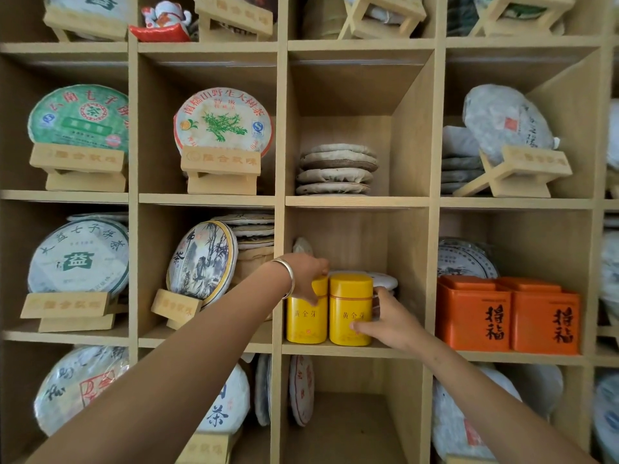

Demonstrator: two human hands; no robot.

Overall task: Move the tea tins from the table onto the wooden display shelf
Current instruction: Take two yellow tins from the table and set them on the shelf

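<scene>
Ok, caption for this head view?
Both hands grip two yellow tea tins in a wooden shelf compartment.

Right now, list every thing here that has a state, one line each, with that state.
Left yellow tin: upright on the shelf, lid on, gripped at the top by the left hand.
Right yellow tin: upright, lid on, touching the left tin, held by the right hand.
Orange tins: upright, lids on, side by side in the next compartment.
Tea cake stack: lying flat, wrapped, in the compartment above.
</scene>
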